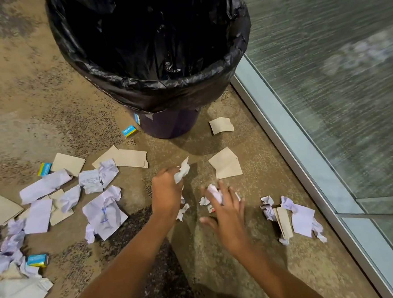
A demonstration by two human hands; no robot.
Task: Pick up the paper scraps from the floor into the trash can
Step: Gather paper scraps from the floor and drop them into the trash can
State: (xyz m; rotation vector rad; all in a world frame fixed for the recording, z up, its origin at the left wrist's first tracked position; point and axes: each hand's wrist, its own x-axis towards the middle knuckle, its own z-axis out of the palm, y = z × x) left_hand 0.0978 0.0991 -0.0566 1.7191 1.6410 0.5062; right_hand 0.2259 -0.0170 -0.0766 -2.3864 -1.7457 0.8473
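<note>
Nearest, the left hand is clenched on a crumpled white scrap; the right hand, fingers spread, covers another crumpled scrap on the floor. More scraps lie left and right; the black-lined trash can stands farther off

The left hand grips a crumpled white paper scrap above the speckled floor. The right hand, fingers spread, touches another white scrap. Ahead stands the trash can, lined with a black bag. Brown card pieces and small blue boxes lie scattered to the left.
</note>
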